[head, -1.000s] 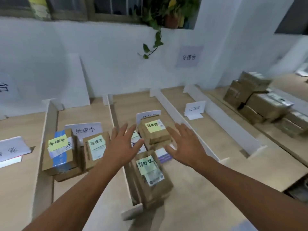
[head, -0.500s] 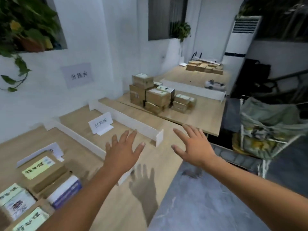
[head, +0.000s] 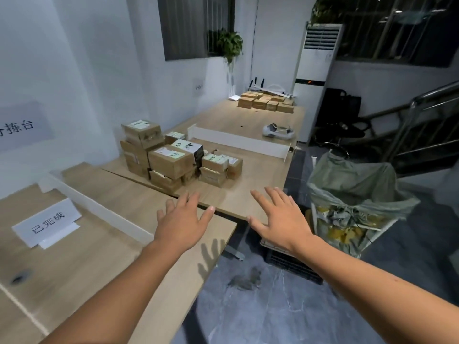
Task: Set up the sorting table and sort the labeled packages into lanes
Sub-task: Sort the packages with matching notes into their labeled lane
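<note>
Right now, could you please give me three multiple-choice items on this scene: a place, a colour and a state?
1. Where is the nearest pile of packages?
A. On the floor
B. On the second table, beyond the hands
C. On a chair
2. What colour is the lane sign?
A. Red
B. Black
C. White
3. How are the left hand and right hand?
A. Both open, holding nothing
B. Both gripping a box
C. One holding the sign
Answers: 1 B, the pile stands on the farther tabletop; 2 C, white card with dark characters; 3 A, neither hand holds anything.
</note>
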Tool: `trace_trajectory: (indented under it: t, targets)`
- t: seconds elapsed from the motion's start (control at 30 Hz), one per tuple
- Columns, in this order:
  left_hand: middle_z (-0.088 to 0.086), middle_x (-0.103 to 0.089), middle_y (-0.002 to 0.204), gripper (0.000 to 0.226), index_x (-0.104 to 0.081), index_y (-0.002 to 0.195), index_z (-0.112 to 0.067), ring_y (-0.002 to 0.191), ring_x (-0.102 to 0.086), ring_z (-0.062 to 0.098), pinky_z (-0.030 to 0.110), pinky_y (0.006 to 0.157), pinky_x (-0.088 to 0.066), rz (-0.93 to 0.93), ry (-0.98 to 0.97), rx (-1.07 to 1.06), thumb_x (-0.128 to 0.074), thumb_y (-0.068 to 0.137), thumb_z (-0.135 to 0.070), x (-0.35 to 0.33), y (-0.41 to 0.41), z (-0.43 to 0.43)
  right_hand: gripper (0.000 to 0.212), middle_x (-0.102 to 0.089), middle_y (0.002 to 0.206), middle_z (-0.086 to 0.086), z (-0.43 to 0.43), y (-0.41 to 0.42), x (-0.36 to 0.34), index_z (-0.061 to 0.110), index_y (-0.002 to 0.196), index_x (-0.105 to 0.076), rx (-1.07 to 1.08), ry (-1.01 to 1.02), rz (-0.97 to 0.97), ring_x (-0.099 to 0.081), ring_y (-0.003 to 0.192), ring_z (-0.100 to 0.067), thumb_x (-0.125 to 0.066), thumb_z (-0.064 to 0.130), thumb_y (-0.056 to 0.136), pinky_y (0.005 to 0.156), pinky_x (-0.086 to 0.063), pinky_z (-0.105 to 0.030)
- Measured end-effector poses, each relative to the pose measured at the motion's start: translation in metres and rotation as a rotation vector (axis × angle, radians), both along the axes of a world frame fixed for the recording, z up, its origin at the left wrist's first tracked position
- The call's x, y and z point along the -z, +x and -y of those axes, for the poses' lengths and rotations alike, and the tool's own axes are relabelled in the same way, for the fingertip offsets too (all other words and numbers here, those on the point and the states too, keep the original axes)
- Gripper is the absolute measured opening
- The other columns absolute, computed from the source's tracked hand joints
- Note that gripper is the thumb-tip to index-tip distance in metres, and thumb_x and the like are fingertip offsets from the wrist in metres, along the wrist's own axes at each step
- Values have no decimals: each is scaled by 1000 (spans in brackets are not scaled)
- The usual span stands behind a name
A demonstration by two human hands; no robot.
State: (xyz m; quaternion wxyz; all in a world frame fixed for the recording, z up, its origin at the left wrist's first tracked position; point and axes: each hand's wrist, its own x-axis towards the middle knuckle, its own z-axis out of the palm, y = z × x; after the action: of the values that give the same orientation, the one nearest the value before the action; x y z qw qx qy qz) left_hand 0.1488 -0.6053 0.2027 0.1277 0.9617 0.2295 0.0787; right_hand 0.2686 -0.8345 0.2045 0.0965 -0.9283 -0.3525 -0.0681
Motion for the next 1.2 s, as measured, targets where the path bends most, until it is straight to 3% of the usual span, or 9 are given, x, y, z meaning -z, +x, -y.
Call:
trace_trajectory:
  t: [0.3, 0.6, 0.73, 0.9, 1.07, 1.2]
  targets:
    - [2, -17, 169, 79, -15, 160, -33, 152, -18, 38, 59, 120, -18, -17, -50, -63, -23, 95, -77, 42, 194, -55, 78, -22, 166, -4, -58, 190, 38, 42, 158, -15, -52, -9, -48, -19, 152, -26, -21, 78, 89, 123, -21, -47]
    - [6, -25, 166, 89, -21, 159, -26, 149, -27, 39, 59, 117, -21, -7, -143, -158, -15, 89, -81, 70, 372, -126, 73, -27, 164, -6, -141, 389, 42, 38, 159, -20, -178, -51, -92, -20, 151, -25, -39, 68, 95, 121, -23, -40]
    - [7, -37, 161, 81, -30, 156, -25, 146, -34, 35, 59, 119, -26, -1, -180, -269, -25, 92, -76, 87, 427, -152, 70, -38, 155, -3, -192, 460, 54, 33, 157, -28, -275, 6, -156, -28, 144, -20, -47, 62, 97, 115, -28, -34]
    - [8, -48, 151, 76, -43, 148, -20, 138, -43, 34, 53, 115, -32, -53, -178, -448, -27, 95, -73, 133, 490, -188, 67, -45, 151, -3, -270, 557, 107, 26, 156, -34, -433, 41, -299, -25, 144, -20, -51, 55, 98, 111, -32, -37]
    - [12, -56, 141, 69, -50, 141, -14, 129, -49, 31, 45, 109, -40, -51, -355, -646, -37, 99, -66, 175, 548, -202, 75, -41, 157, -3, -342, 630, 169, 24, 156, -32, -532, -20, -491, -26, 148, -22, -49, 61, 93, 118, -30, -44]
    - [9, -51, 146, 64, -42, 150, -17, 132, -46, 28, 45, 110, -40, 26, -475, -717, -45, 100, -58, 199, 591, -201, 75, -44, 155, -5, -378, 650, 212, 20, 153, -34, -617, -27, -544, -27, 146, -23, -50, 58, 91, 115, -31, -43]
